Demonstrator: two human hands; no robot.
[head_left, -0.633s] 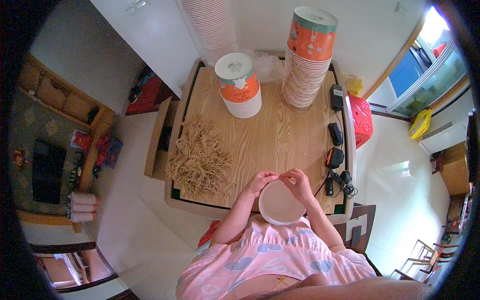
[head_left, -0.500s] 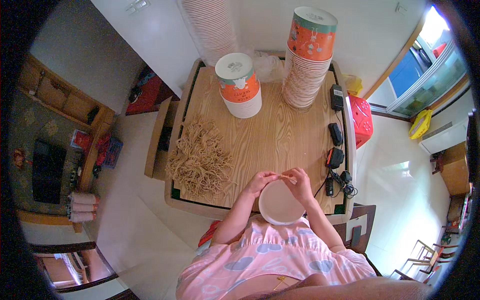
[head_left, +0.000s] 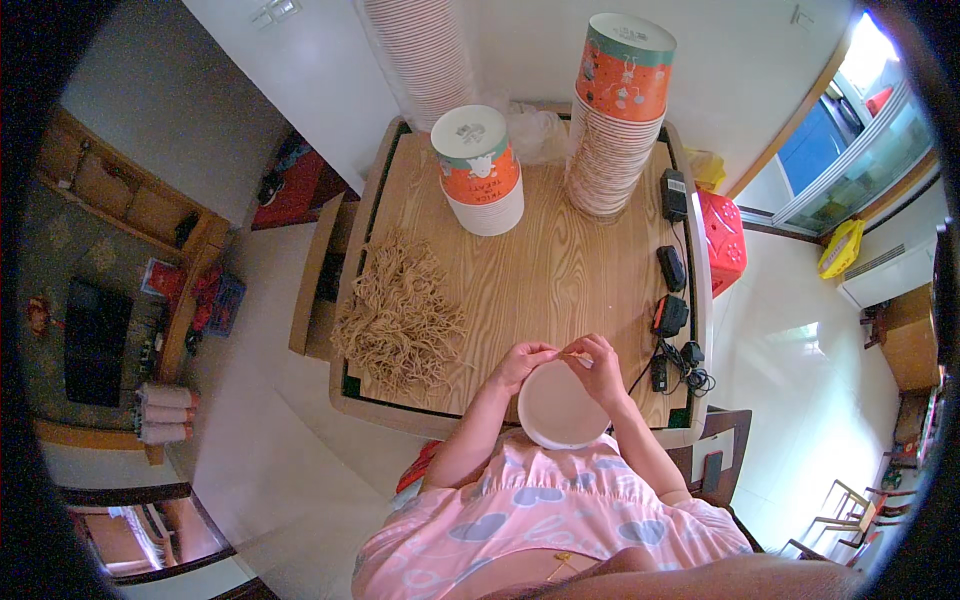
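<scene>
On the table's [head_left: 560,270] left side, running down to its near left corner, lies a loose heap of tan strands [head_left: 398,318], probably spread there so single ones can be drawn off within the left arm's reach. At the far edge stands a short stack of orange-and-white paper tubs [head_left: 480,170], and to its right, in the far right corner, a taller stack of the same tubs [head_left: 615,110]; both sit well back, which leaves the near middle of the top for working.

At the near edge, right of centre, a white round tub [head_left: 560,405] is held partly over the table's rim, close against the body. The left hand [head_left: 523,362] and right hand [head_left: 600,365] meet above its far rim, fingertips pinched together on something thin and tan between them; what it is cannot be told. Along the right edge lie black chargers with cords [head_left: 672,300], out of the way.
</scene>
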